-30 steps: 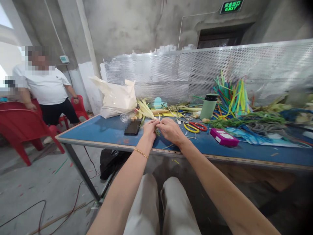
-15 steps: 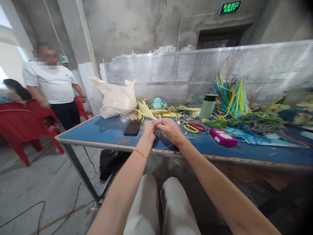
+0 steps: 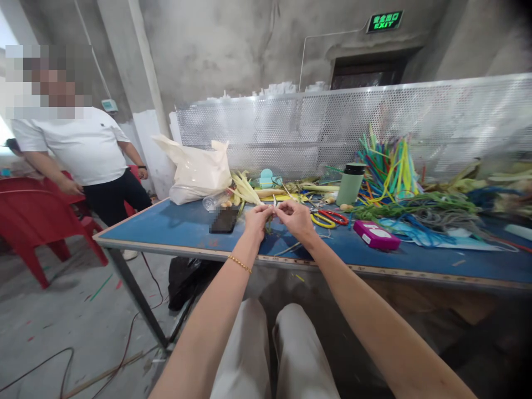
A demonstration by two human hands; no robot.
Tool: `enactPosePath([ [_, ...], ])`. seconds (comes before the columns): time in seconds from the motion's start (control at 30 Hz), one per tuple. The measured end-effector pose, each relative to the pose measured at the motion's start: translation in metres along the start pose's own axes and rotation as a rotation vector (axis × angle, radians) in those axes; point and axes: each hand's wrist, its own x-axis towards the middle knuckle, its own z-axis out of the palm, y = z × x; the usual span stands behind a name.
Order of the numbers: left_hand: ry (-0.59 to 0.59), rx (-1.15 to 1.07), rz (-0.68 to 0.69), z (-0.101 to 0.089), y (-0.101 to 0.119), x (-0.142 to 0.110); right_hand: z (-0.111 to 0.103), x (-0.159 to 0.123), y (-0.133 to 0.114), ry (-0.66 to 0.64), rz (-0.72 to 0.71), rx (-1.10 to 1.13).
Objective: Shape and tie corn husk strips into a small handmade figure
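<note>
My left hand [image 3: 256,219] and my right hand [image 3: 296,218] meet above the blue table [image 3: 174,227], fingertips pinched together on a small greenish husk piece [image 3: 270,220] between them. A gold bracelet circles my left wrist. Just behind my hands lie pale corn husks [image 3: 246,187]. A black phone [image 3: 224,219] rests on the table left of my left hand. Scissors with yellow and red handles [image 3: 328,218] lie right of my right hand.
A white plastic bag [image 3: 195,169], a green bottle [image 3: 347,184], a pink box [image 3: 376,234], coloured strips [image 3: 390,166] and tangled cords [image 3: 419,208] crowd the table before a perforated metal screen [image 3: 374,122]. A person in a white shirt [image 3: 78,147] stands left by red chairs [image 3: 29,213].
My hands have lifted slightly and pinched closer on the husk piece. The person at the left has stood up and come nearer. The view has tilted down a little.
</note>
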Motion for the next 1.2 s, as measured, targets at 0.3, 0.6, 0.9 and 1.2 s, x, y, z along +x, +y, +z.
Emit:
enactPosePath([
  [0.3, -0.091, 0.021, -0.012, 0.004, 0.003, -0.009, -0.006, 0.007, 0.005, 0.117, 0.164, 0.182],
  [0.6, -0.124, -0.025, -0.053, 0.004, 0.003, -0.009, -0.003, 0.008, 0.013, 0.130, 0.147, 0.145],
  [0.9, -0.185, -0.051, -0.025, 0.002, 0.000, -0.008, 0.000, 0.008, 0.022, 0.125, 0.128, 0.061],
  [1.2, -0.169, 0.028, -0.024, 0.003, -0.001, -0.008, 0.001, 0.008, 0.025, 0.112, 0.168, 0.049],
])
